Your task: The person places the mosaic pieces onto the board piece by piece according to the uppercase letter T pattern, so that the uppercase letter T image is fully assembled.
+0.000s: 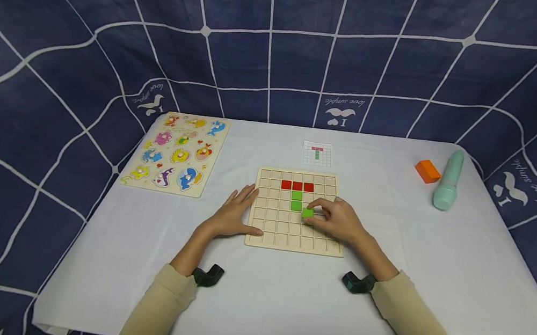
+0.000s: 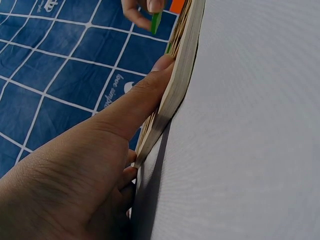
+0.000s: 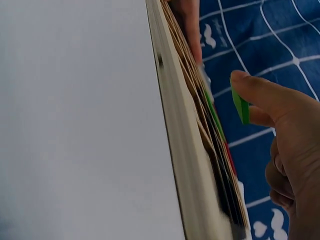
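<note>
A wooden grid board (image 1: 275,225) lies on the white table in the head view. Three red square tiles (image 1: 298,186) form a row near its far edge, and two green tiles (image 1: 296,206) run down from the middle one. My right hand (image 1: 336,217) pinches another green tile (image 1: 308,213) between thumb and finger, over the board just right of the lower green tile. In the right wrist view this tile (image 3: 240,105) is held up off the board. My left hand (image 1: 232,212) rests against the board's left edge, fingers spread and thumb lying over the near corner.
Behind the board lies a small printed grid card (image 1: 317,154) with a red and green T pattern. An animal peg puzzle (image 1: 177,153) lies at the far left. An orange block (image 1: 427,171) and a mint-green cylindrical object (image 1: 449,179) lie at the far right.
</note>
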Action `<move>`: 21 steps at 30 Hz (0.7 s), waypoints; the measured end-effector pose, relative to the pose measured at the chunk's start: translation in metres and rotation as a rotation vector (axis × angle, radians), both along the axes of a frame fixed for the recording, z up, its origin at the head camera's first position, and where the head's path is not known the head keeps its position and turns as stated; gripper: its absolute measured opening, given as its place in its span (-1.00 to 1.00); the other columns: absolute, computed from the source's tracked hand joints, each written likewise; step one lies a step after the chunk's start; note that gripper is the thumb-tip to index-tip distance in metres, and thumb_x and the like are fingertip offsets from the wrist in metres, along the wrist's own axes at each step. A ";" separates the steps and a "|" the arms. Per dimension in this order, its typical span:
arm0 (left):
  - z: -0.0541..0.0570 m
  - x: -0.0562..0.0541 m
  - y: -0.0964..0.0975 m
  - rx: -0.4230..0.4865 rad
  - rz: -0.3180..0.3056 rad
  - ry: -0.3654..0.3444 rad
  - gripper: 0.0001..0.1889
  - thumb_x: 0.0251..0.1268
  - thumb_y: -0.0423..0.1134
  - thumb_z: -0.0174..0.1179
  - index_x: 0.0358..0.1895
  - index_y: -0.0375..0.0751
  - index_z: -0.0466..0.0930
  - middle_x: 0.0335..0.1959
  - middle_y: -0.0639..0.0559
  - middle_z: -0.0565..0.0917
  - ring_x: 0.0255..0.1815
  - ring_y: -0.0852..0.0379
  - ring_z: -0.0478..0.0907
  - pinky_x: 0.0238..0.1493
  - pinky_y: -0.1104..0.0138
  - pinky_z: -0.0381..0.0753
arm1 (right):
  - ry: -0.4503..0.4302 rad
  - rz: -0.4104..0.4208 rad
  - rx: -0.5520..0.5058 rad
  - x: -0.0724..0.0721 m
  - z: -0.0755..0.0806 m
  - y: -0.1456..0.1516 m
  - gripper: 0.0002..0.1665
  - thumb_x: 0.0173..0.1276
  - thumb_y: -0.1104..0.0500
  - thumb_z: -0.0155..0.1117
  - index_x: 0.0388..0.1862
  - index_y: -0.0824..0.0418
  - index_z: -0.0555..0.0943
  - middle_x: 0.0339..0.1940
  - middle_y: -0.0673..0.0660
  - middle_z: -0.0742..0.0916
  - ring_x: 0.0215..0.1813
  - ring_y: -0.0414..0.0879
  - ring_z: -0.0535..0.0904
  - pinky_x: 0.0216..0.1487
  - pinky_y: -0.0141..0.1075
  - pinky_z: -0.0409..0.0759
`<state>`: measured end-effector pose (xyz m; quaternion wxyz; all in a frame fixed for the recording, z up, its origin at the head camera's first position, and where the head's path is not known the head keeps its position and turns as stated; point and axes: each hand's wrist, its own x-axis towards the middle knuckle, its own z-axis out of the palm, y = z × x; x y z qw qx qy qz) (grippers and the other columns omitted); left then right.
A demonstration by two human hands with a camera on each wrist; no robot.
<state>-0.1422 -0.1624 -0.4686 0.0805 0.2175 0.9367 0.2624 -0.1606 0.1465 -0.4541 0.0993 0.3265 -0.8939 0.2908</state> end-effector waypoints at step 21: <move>0.002 0.001 0.001 0.000 0.011 -0.016 0.24 -0.24 0.35 0.33 0.46 -0.21 -0.13 0.49 -0.04 -0.16 0.47 0.10 -0.32 0.40 0.25 -0.41 | 0.045 0.003 0.051 0.000 -0.015 -0.029 -0.61 0.01 -0.21 0.41 -0.27 -0.01 0.67 -0.82 -0.20 0.32 -0.65 -0.23 0.15 -0.52 -0.37 0.16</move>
